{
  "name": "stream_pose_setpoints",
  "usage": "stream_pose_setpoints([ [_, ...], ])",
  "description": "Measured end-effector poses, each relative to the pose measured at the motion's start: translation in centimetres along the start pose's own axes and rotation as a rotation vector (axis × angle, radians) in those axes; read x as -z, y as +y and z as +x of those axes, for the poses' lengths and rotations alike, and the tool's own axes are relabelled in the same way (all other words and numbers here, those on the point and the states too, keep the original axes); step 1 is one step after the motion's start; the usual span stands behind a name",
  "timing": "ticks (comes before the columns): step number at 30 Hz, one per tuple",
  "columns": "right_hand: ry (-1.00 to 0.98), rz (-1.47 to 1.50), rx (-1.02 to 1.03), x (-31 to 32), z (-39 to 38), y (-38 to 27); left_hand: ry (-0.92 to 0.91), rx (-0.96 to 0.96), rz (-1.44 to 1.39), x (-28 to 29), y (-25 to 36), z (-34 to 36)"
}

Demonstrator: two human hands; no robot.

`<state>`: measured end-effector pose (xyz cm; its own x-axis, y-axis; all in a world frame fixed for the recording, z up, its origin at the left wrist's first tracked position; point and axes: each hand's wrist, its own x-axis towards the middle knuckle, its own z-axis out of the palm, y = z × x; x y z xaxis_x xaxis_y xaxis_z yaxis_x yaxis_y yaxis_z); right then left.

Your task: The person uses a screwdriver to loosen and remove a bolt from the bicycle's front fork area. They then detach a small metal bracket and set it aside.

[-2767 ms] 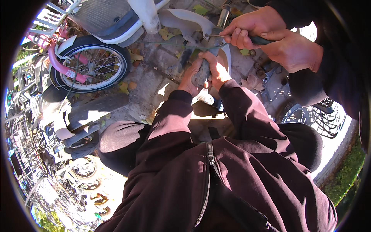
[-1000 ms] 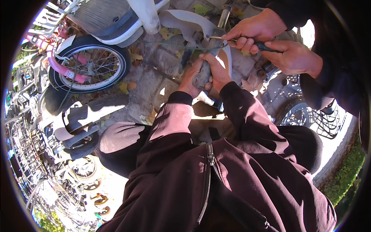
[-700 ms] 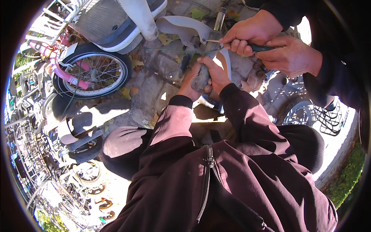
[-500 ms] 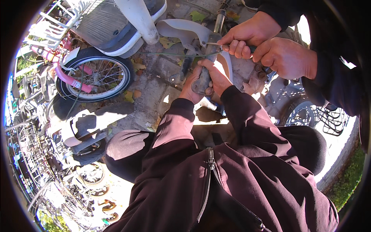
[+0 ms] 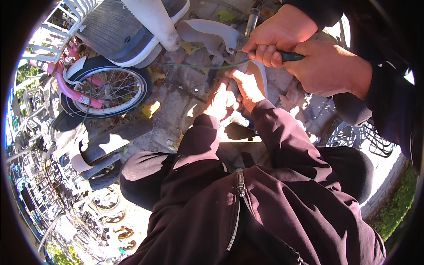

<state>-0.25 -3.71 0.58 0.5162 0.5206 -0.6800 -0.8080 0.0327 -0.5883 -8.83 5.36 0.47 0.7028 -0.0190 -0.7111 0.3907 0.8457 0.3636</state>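
Note:
My left hand (image 5: 216, 100) and my right hand (image 5: 248, 88) are closed from both sides around a worn grey part (image 5: 232, 90), which they mostly cover. Just beyond them is a pale curved guard (image 5: 205, 30) with a shiny metal tube (image 5: 252, 21) near its far right end. From the right, another person's two hands (image 5: 327, 66) grip a screwdriver-like tool with a dark handle (image 5: 291, 56). Its thin shaft points left to the guard's edge, above my fingers; where the tip touches is hard to make out.
A thin green cable (image 5: 190, 66) crosses left of my hands. Further left lie a small spoked wheel (image 5: 107, 87) on a pink frame (image 5: 75, 89) and a grey-and-white scooter deck (image 5: 121, 33). Bike parts crowd the far left. Dry leaves (image 5: 150, 109) lie on the paving; a black wire basket (image 5: 377, 140) is at right.
The other person's hands have shifted slightly and show more of the tool's handle. My hands have turned a little, covering more of the grey part.

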Motion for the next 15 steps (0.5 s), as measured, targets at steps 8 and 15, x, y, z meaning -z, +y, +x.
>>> stream_pose_setpoints([
  [8,-0.039,0.041,0.016,0.9,0.4,0.5,0.050,-0.024,-0.021,-0.8,-0.2,0.4],
  [15,-0.051,0.021,0.127,1.3,1.4,1.1,0.081,-0.066,0.017,-1.6,-0.3,0.4],
])
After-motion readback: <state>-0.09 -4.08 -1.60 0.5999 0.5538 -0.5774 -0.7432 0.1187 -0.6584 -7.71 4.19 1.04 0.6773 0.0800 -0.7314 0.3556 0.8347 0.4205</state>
